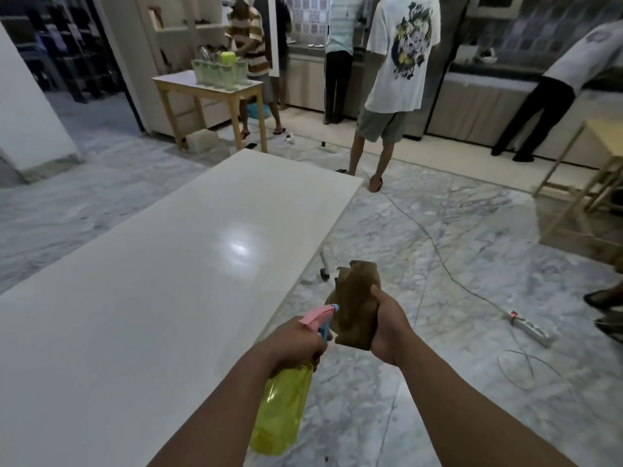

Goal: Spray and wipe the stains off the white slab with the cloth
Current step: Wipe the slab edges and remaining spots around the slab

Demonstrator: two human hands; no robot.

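L hand (pixel 296 338) gripping yellow spray bottle (pixel 281 409) (pink nozzle aimed at cloth), R hand (pixel 387 326) clutching bunched brown cloth (pixel 354 305), both just off white slab (pixel 151 281) edge, over marble floor (pixel 438 281).

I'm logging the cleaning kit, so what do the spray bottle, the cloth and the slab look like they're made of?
Spray bottle: translucent yellow plastic, since light passes through it; the pink and blue trigger head looks opaque plastic.
Cloth: soft brown fabric, bunched and creased; the fibre is unclear.
White slab: hard, polished, with a glossy light reflection; stone or laminate, I cannot tell.
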